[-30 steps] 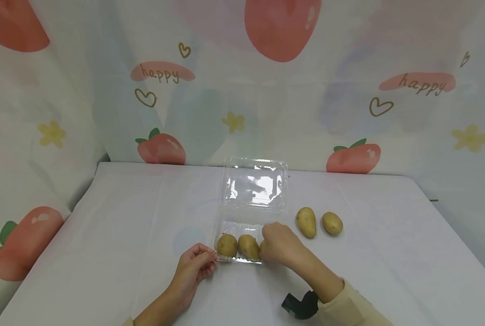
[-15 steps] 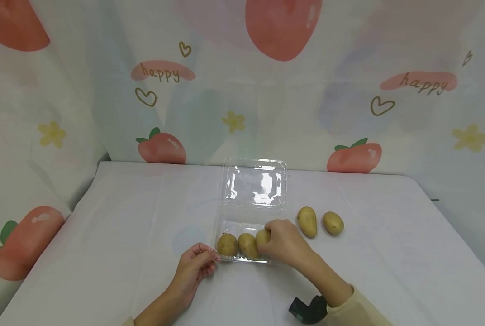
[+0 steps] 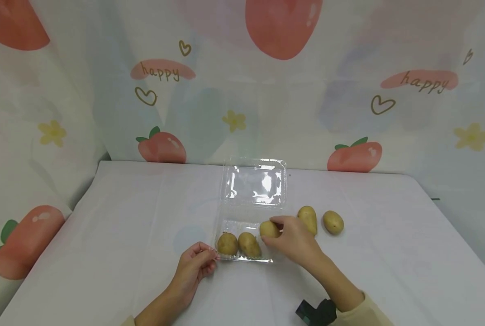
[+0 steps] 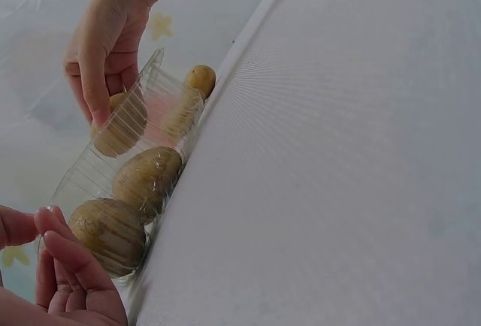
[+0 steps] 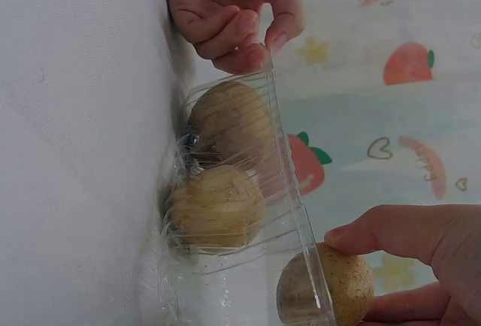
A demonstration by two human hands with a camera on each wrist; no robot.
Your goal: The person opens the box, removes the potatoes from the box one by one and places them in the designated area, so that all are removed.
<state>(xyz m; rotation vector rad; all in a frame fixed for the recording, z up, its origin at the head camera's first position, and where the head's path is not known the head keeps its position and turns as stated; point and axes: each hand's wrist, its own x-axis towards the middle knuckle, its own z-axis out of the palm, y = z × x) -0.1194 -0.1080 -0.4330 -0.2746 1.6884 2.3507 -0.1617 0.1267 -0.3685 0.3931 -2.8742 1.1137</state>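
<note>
A clear plastic clamshell box lies with its lid folded back. Two potatoes, a left one and a right one, sit side by side along its front. At the right end my right hand pinches a third potato between thumb and fingers; in the right wrist view, this potato stands partly above the box rim. My left hand pinches the front left corner of the box with thumb and forefinger, its other fingers curled.
Right of the box lie two loose potatoes, a long one partly behind my right hand and a rounder one. A black device is at my right wrist. A printed cloth hangs behind the white table.
My right hand has moved back and right, raising the third potato from the box's front right, where the hand mostly hid it. My left hand has stayed at the corner.
</note>
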